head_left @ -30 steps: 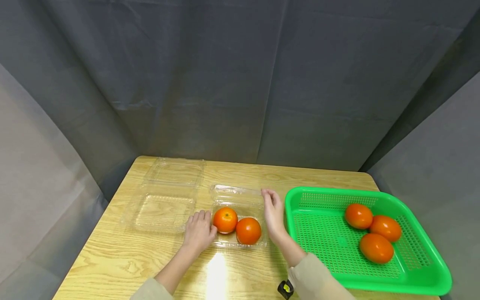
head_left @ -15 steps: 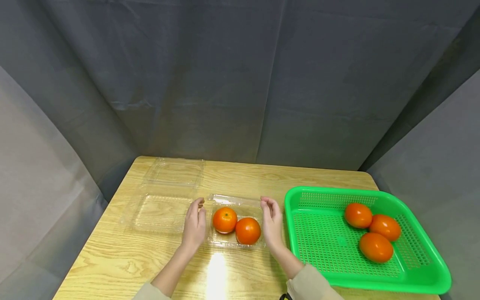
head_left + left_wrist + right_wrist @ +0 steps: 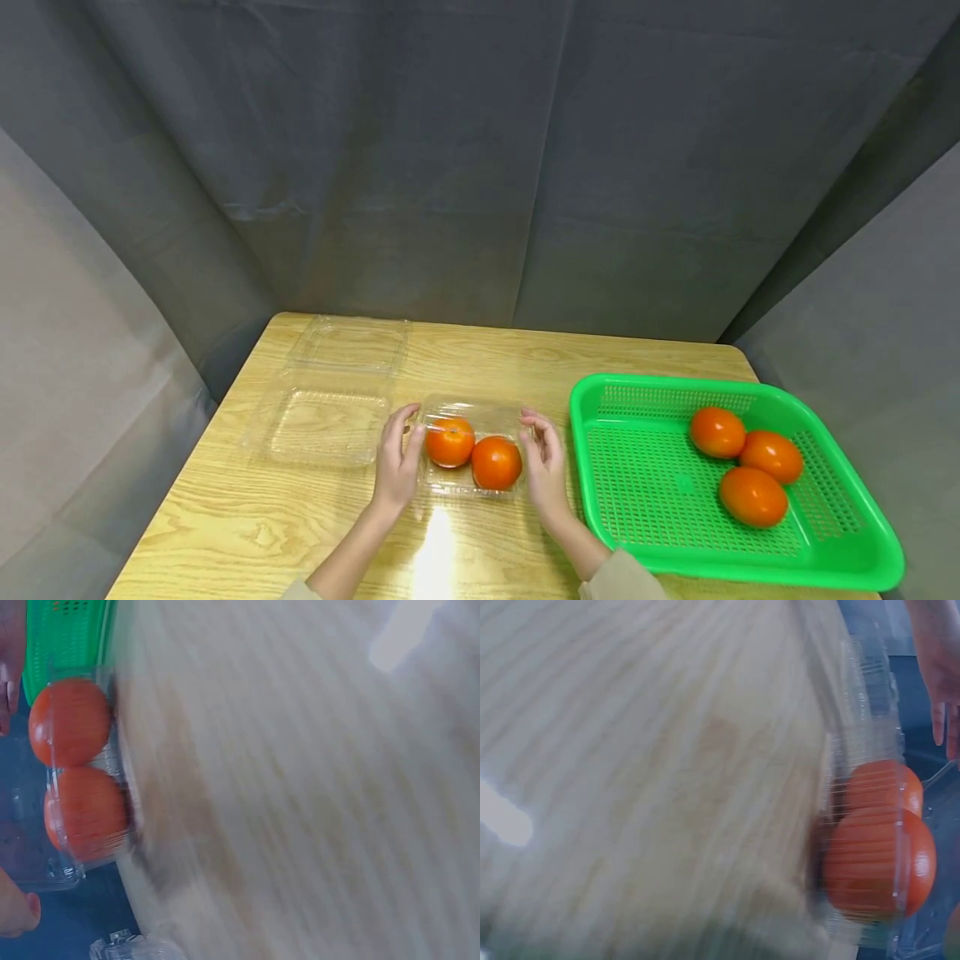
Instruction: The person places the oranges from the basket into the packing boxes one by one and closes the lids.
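Note:
Two round, glossy orange-red fruits (image 3: 450, 442) sit side by side in the base of a clear plastic clamshell box (image 3: 468, 491). Its hinged lid (image 3: 487, 410) is tilted up and leans forward above them. My left hand (image 3: 396, 462) is at the lid's left side, thumb and fingers apart; in the left wrist view the thumb (image 3: 19, 909) is close to a corner of the lid. On the other side, my right hand (image 3: 546, 471) has loosely bent fingers at the lid's right edge. Both wrist views show the fruits (image 3: 877, 862) through the box's clear front wall.
A second clear clamshell (image 3: 330, 427) lies unfolded on the wooden table (image 3: 225, 517) at the left. To the right stands a green plastic basket (image 3: 847, 575) with three orange-red fruits (image 3: 753, 497). Dark curtains (image 3: 420, 167) hang behind the table.
The lid has swung forward from the back, over the fruits. My left hand has moved from the box's front left to its left side; my right hand has come slightly nearer me.

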Available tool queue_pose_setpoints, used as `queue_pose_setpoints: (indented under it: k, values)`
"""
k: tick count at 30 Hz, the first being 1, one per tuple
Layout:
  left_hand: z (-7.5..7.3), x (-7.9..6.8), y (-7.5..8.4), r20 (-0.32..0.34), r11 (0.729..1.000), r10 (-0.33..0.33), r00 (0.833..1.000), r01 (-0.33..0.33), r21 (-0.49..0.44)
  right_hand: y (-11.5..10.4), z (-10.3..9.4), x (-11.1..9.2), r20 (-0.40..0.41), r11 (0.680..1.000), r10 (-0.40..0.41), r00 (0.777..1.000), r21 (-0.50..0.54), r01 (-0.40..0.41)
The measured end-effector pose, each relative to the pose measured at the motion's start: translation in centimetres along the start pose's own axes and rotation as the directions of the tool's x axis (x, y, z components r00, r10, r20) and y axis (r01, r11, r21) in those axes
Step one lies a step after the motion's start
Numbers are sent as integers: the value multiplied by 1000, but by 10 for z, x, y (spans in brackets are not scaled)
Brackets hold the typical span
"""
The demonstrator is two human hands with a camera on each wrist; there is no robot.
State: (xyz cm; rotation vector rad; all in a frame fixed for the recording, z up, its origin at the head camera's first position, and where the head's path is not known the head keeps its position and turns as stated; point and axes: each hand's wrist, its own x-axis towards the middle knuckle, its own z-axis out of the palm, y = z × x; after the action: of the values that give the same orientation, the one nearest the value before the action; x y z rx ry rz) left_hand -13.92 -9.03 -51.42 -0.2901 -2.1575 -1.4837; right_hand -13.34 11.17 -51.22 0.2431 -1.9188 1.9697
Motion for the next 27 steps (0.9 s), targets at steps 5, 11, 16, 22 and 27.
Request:
queue_pose_setpoints:
  k: [5, 11, 16, 22, 27]
  values:
    - [0, -11, -4, 52, 999, -32, 998, 30, 41, 7, -4, -8, 47, 998, -66, 997, -8, 67]
    - [-1, -24, -10, 72, 995, -12, 997, 5, 95, 14, -9, -17, 105, 993, -104, 989, -50, 110]
    - [0, -36, -16, 92, 992, 6, 996, -17, 124, 9, -11, -24, 158, 984, -129, 979, -104, 147]
    - [1, -45, -23, 109, 989, 23, 994, -38, 145, -7, -11, -32, 186, 963, -142, 972, -201, 179]
    - [1, -53, -26, 136, 988, 5, 991, -26, 154, 6, -14, -37, 190, 954, -137, 972, -238, 181]
